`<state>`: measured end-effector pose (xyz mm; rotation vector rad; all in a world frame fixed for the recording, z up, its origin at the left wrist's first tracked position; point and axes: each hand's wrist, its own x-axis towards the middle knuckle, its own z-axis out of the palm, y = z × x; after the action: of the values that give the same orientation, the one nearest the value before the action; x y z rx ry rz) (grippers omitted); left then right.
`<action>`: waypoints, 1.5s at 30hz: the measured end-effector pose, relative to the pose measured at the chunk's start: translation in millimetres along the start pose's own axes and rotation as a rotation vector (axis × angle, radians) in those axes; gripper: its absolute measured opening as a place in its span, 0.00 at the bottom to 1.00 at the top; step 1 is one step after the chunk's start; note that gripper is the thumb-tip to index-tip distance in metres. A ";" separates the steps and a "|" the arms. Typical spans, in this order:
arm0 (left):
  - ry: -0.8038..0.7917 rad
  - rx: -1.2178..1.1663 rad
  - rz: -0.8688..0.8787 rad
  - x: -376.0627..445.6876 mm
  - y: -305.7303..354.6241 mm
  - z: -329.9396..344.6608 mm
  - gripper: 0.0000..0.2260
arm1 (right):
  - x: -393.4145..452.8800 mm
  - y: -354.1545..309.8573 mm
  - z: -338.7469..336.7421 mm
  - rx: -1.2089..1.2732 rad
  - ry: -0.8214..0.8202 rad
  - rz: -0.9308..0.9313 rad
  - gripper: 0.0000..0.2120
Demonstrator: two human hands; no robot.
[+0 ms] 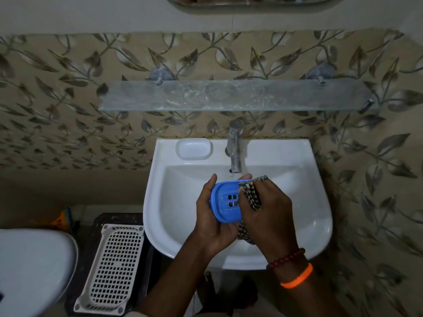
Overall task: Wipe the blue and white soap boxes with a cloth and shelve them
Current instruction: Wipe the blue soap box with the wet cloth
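Two hands: both busy over the sink, one holding, one wiping.
Left hand (211, 221): cups the blue box (225, 201) from below and from its left end, thumb up along the far rim, fingers closed around it.
Right hand (266, 216): closed on the cloth (250, 193), pressing it against the right end of the blue box.
Blue box: held tilted above the basin, open side up toward the camera, four small drain holes showing in its floor.
Cloth: dark with pale flecks, bunched under the right fingers; one end sticks up past the knuckles, the other hangs below the box between the two wrists.
Right wrist: a string of dark red beads (286, 258) and, nearer the elbow, an orange band (297, 276).
Sink (297, 202): white, wall-mounted, directly under the hands.
White box (194, 148): sits on the sink's back ledge, left of the tap (234, 147), well apart from the hands.
Tap: chrome, at the middle of the ledge, its spout just beyond the right fingers.
Shelf (235, 96): glass, streaked, fixed to the leaf-patterned tiles above the tap; nothing rests on it.
Mirror (251, 2): only its lower edge shows at the top.
Floor, left: a white perforated tray (112, 268) lies beside the sink, with a white toilet (32, 271) further left.
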<state>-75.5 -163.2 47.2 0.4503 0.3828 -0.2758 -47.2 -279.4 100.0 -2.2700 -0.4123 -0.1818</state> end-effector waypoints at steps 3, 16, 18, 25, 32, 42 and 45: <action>0.027 0.052 0.014 -2.2 2.5 -4.4 0.36 | -4.5 -8.9 10.3 -0.045 0.008 0.080 0.02; 0.038 0.080 0.062 -5.6 12.9 -11.5 0.29 | 1.8 -18.3 19.9 -0.134 -0.005 0.076 0.08; 0.079 0.092 0.075 -4.8 14.5 -11.1 0.31 | 5.2 -14.6 18.5 -0.158 0.020 0.128 0.09; 0.090 0.117 0.062 -3.3 18.8 -13.1 0.30 | 0.0 -33.4 24.9 0.103 -0.136 -0.005 0.06; 0.064 0.054 0.109 -12.3 29.2 -12.3 0.31 | 14.5 -10.2 -21.3 0.381 0.000 0.274 0.12; -0.027 -0.023 0.001 -22.1 24.1 2.9 0.29 | -3.6 -47.7 -10.4 -0.084 0.132 -0.103 0.06; -0.023 -0.008 -0.026 -26.3 22.5 7.8 0.29 | -8.4 -58.3 3.3 0.045 0.017 -0.009 0.11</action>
<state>-89.0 -142.9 73.0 0.4345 0.3674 -0.3046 -75.5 -242.6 136.4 -2.2209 -0.4143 -0.1939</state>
